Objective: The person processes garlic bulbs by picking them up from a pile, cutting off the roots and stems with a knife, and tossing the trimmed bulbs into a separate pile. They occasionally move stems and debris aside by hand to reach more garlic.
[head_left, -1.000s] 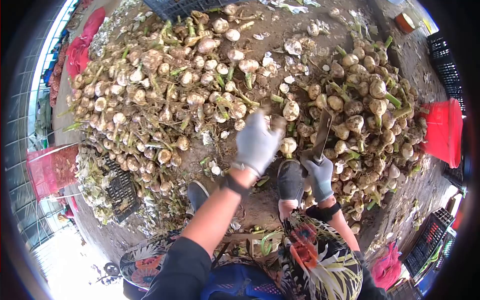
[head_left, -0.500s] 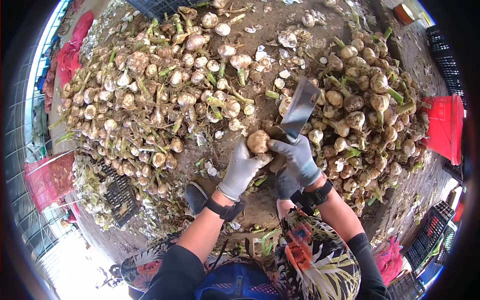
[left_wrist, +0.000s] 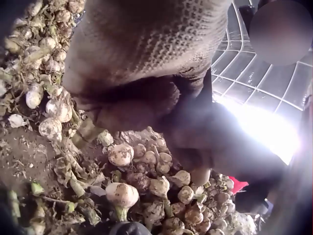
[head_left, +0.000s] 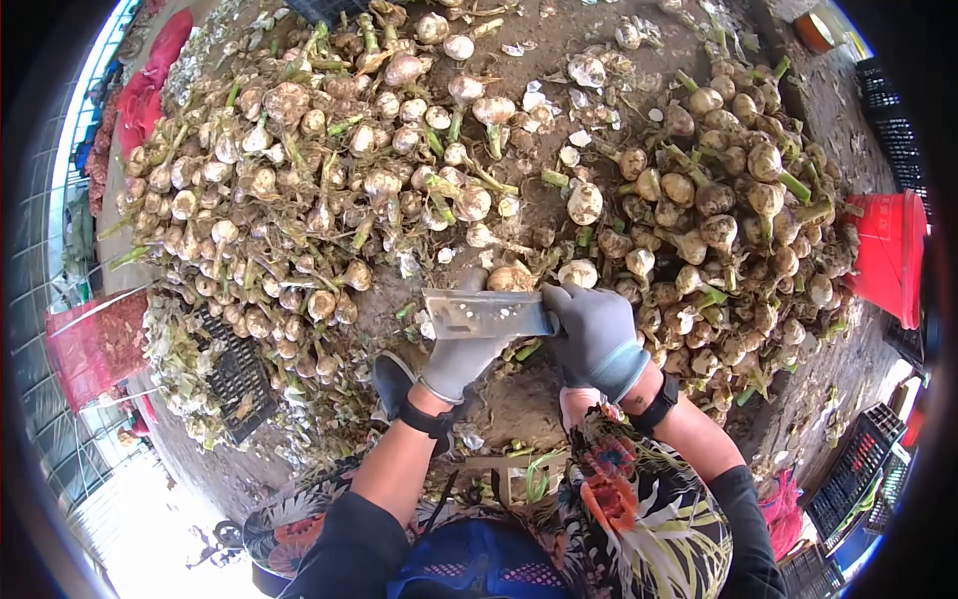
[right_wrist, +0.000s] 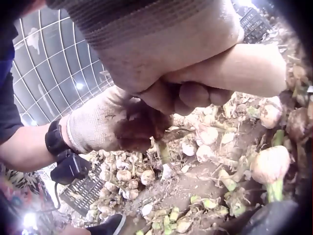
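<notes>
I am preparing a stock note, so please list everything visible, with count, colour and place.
Cleaver: one, grey, pale handle, centre
Held garlic bulb: one, brownish, partly behind cleaver
Garlic bulbs: many, off-white and brown, heaped left and right
Bucket: one, red, right
Plastic crates: several, black, around the edges
Net bags: at least two, reddish, upper left and lower right
Round container: one, orange, top right
Mesh-panelled fabric: one piece, blue, bottom centre
Shoe: one clearly seen, dark, left of centre
Floral trousers: one pair, multicoloured, bottom
Sleeves: two, dark, lower left and right
Wrist straps: two, black, wrists
Left grip: one, grey-gloved, around held garlic bulb
Right grip: one, grey-gloved, on cleaver handle
</notes>
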`<move>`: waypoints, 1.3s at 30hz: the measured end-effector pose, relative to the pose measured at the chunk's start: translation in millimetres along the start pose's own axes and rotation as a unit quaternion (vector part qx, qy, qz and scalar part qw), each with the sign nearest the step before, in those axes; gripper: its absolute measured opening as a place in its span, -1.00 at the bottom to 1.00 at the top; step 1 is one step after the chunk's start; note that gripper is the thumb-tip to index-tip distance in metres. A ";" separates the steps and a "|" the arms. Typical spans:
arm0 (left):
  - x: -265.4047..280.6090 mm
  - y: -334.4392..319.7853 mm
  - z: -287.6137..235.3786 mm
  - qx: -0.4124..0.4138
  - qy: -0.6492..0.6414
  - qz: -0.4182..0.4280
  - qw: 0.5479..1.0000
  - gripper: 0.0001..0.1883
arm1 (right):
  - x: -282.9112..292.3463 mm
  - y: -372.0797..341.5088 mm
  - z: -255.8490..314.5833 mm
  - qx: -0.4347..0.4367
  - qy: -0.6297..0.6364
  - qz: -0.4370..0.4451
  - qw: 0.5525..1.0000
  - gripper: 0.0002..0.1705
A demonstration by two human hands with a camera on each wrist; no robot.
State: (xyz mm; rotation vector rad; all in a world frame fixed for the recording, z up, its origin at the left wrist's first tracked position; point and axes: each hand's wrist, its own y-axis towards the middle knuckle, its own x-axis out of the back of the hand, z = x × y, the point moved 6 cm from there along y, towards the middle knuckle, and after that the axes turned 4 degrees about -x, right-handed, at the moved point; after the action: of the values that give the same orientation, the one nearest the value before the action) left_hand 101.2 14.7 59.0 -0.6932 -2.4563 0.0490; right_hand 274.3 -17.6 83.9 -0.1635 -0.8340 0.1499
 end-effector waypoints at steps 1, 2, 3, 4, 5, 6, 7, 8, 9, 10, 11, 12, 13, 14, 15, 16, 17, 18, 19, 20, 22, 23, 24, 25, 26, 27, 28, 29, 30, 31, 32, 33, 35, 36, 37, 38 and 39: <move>6.9 6.2 -19.0 -0.091 0.060 -0.006 0.994 -0.51 | -2.5 0.0 -4.4 -0.015 0.033 -0.009 0.999 -0.88; 4.2 8.4 -22.5 -0.007 -0.113 0.021 0.993 -0.48 | -5.8 -1.1 -12.5 -0.019 0.033 -0.007 0.999 -0.88; 1.7 8.7 -26.7 0.086 -0.277 0.017 0.957 -0.44 | -9.8 0.2 -33.6 -0.079 0.031 0.006 0.996 -0.92; 0.9 9.5 -32.8 0.085 -0.277 0.020 0.957 -0.44 | -15.4 -2.0 -54.4 -0.142 0.031 0.017 0.989 -0.95; 1.8 6.5 -38.7 0.063 -0.278 0.020 0.958 -0.42 | -22.9 -7.6 -66.4 -0.155 0.026 0.014 0.987 -0.91; 1.1 4.8 -42.8 0.038 -0.281 0.018 0.959 -0.41 | -30.9 -11.7 -70.3 -0.153 0.025 0.017 0.988 -0.91; -0.5 11.5 -43.8 0.023 -0.261 0.017 0.965 -0.45 | -35.2 -17.6 -75.6 -0.184 0.083 0.004 0.979 -0.84; -1.6 14.8 -44.1 0.017 -0.261 0.014 0.965 -0.45 | -35.3 -18.3 -83.2 -0.213 0.139 -0.016 0.967 -0.77; -3.7 15.1 -43.8 0.009 -0.230 0.028 0.973 -0.51 | -34.7 -16.3 -84.1 -0.230 0.208 -0.001 0.951 -0.64; -6.5 12.2 -42.4 0.005 -0.197 0.045 0.979 -0.57 | -32.6 -15.3 -81.6 -0.232 0.211 -0.001 0.950 -0.64; -6.4 12.0 -45.7 -0.071 -0.077 0.029 0.994 -0.71 | -32.4 -11.7 -73.9 -0.206 0.234 0.023 0.950 -0.64; -3.4 10.8 -45.4 -0.072 -0.075 0.029 0.994 -0.71 | -30.6 -8.1 -64.2 -0.177 0.255 0.048 0.949 -0.64; -6.5 7.1 -52.9 -0.154 0.084 0.093 0.980 -0.77 | -26.3 -5.6 -48.5 -0.153 0.290 0.048 0.943 -0.64; -13.9 1.5 -57.6 -0.230 0.239 0.155 0.931 -0.82 | -20.6 -2.9 -35.3 -0.104 0.281 0.048 0.953 -0.65; -19.9 -2.2 -57.6 -0.234 0.294 0.187 0.908 -0.89 | -26.3 -4.1 -39.8 -0.109 0.246 0.074 0.960 -0.67; -17.7 -1.0 -66.6 -0.235 0.295 0.188 0.907 -0.89 | -34.5 -5.8 -50.1 -0.113 0.210 0.098 0.966 -0.68; -10.8 -0.2 -85.3 -0.292 0.257 0.153 0.908 -0.92 | -52.5 -16.0 -75.4 -0.162 0.168 0.108 0.966 -0.70; -3.4 0.8 -103.0 -0.346 0.220 0.116 0.904 -0.94 | -69.6 -29.2 -99.6 -0.206 0.126 0.118 0.963 -0.73; -16.8 4.5 -117.6 -0.353 0.142 0.103 0.919 -0.87 | -76.9 -42.0 -103.9 -0.212 0.207 0.130 0.946 -0.77; -28.3 7.6 -143.6 -0.298 0.033 0.161 0.940 -0.77 | -82.1 -48.1 -97.9 -0.212 0.211 0.136 0.944 -0.77; -56.5 8.9 -176.1 -0.337 -0.021 0.177 0.924 -0.65 | -74.2 -48.5 -85.9 -0.211 0.357 0.067 0.907 -0.80; -56.1 17.1 -170.8 -0.295 -0.017 0.155 0.943 -0.69 | -67.0 -48.8 -83.0 -0.211 0.424 0.029 0.880 -0.81; -54.0 26.8 -163.7 -0.252 -0.014 0.135 0.958 -0.72 | -60.8 -50.8 -81.8 -0.211 0.490 -0.010 0.846 -0.81; -41.8 39.5 -131.5 -0.212 -0.058 0.038 0.975 -0.70 | -72.6 -48.6 -97.4 -0.228 0.437 -0.004 0.870 -0.83; -28.4 46.4 -93.7 -0.012 -0.002 -0.035 0.999 -0.63 | -84.5 -46.7 -112.8 -0.245 0.384 0.004 0.890 -0.83; -16.1 50.1 -41.6 -0.109 0.170 -0.207 0.957 -0.53 | -75.5 -42.6 -111.9 -0.282 0.418 -0.004 0.864 -0.84; -13.9 53.0 24.6 0.166 0.167 -0.101 0.966 -0.37 | -67.4 -40.4 -109.5 -0.318 0.451 -0.009 0.834 -0.84; -5.3 53.8 48.7 0.268 0.149 -0.066 0.950 -0.31 | -67.2 -34.7 -111.0 -0.311 0.479 -0.013 0.821 -0.81; -6.4 55.7 78.8 0.242 0.284 -0.082 0.924 -0.29 | -66.2 -30.4 -108.1 -0.314 0.478 -0.009 0.820 -0.81; -9.3 60.9 98.1 0.247 0.278 -0.067 0.926 -0.37 | -63.2 -24.2 -103.0 -0.320 0.497 -0.016 0.806 -0.81; -11.7 66.6 107.4 0.250 0.271 -0.053 0.928 -0.44 | -60.0 -18.5 -102.4 -0.323 0.516 -0.024 0.793 -0.81; -10.6 67.9 100.9 0.249 0.268 -0.054 0.929 -0.44 | -58.9 -11.7 -105.5 -0.284 0.515 -0.040 0.808 -0.77; -3.5 64.7 54.1 0.096 0.122 -0.103 0.983 -0.60 | -45.5 0.1 -97.4 -0.299 0.519 -0.041 0.800 -0.74; -8.8 59.6 42.0 0.119 0.034 -0.049 0.991 -0.69 | -36.9 6.4 -89.7 -0.311 0.524 -0.041 0.791 -0.71; -6.2 54.5 10.9 0.037 0.064 -0.026 0.997 -0.66 | -32.2 10.5 -81.0 -0.332 0.552 -0.014 0.765 -0.68; -7.0 45.6 -14.0 -0.046 0.093 -0.005 0.995 -0.63 | -28.3 14.1 -74.3 -0.331 0.552 -0.012 0.765 -0.68; -12.8 35.0 -12.3 -0.023 -0.009 -0.006 1.000 -0.59 | -28.1 19.1 -64.1 -0.312 0.579 0.019 0.753 -0.68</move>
State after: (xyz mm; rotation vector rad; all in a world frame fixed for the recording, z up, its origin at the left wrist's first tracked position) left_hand 133.2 37.2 56.1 -0.6997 -2.4852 -0.0074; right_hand 302.2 -9.9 17.4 -0.8153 0.4161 -0.2073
